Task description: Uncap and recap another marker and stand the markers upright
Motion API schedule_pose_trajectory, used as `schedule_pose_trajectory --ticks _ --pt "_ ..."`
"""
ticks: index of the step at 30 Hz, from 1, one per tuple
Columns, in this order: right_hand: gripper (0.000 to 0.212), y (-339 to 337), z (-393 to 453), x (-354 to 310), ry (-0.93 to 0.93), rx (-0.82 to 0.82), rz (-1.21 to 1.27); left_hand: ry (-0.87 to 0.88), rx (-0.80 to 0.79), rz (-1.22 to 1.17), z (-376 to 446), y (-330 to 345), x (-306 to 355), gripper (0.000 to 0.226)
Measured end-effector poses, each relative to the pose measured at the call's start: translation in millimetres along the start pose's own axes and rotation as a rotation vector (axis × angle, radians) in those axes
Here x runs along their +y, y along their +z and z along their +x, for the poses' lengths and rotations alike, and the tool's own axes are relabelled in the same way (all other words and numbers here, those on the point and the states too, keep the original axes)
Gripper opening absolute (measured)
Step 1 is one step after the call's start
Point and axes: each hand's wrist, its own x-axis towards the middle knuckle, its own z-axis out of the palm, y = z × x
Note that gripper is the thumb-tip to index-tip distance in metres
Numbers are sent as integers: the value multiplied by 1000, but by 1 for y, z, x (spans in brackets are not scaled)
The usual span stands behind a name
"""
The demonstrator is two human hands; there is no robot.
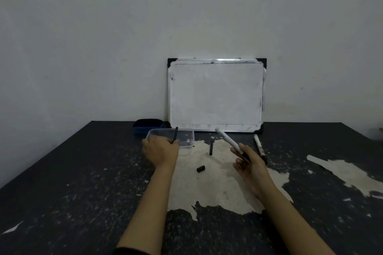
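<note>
My left hand (pixel 160 150) pinched a thin black stick (pixel 175 135) over the clear plastic tub (pixel 189 133); my right hand (pixel 247 163) gripped a white cylindrical marker (pixel 227 141), a black cap (pixel 200 168) lying between them.

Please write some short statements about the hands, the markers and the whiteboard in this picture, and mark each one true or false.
1. The right hand holds a white marker. True.
2. The left hand holds a thin black stick beside the clear plastic container. True.
3. The whiteboard lies flat on the table. False: it stands leaning against the wall.
4. A second marker lies on the table to the right of the right hand. True.
5. The small black cap is inside the clear plastic container. False: it lies on the table between the two hands.
6. The blue eraser is in the right hand. False: it rests on the table, left of the whiteboard.
</note>
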Motion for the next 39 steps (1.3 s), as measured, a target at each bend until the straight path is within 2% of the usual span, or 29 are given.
schedule_pose_trajectory --ticks 4,8,11,14,18,21,25,27,31,35,39 --pt "9 -1 2 1 -5 -11 -6 13 -54 92 9 11 0 37" --pt "10 -2 5 2 -3 -21 -18 5 -51 33 8 12 -4 36" --pt "12 -3 6 5 -16 -44 -60 131 -2 -141 -5 11 -7 25" --pt "16 -2 4 11 -52 -69 -138 241 -86 -310 -32 10 -3 25" --pt "25 2 1 25 -138 -104 -348 142 -304 -640 -63 11 8 32" --pt "26 5 -1 34 -197 -180 -479 139 -304 -703 -70 13 9 31" --pt "26 5 -3 43 -226 -246 -573 81 -279 -817 -70 9 7 12" --pt "17 2 1 43 -288 -187 -690 8 -260 -862 -66 6 5 10" --pt "5 -6 21 41 -462 -1 -974 -152 -243 -953 -54 3 0 21" --pt "18 9 50 46 -468 93 -1120 -168 -186 -1018 -48 1 -7 36" --pt "35 28 72 61 -403 219 -1248 -125 -160 -975 -45 0 -17 23"
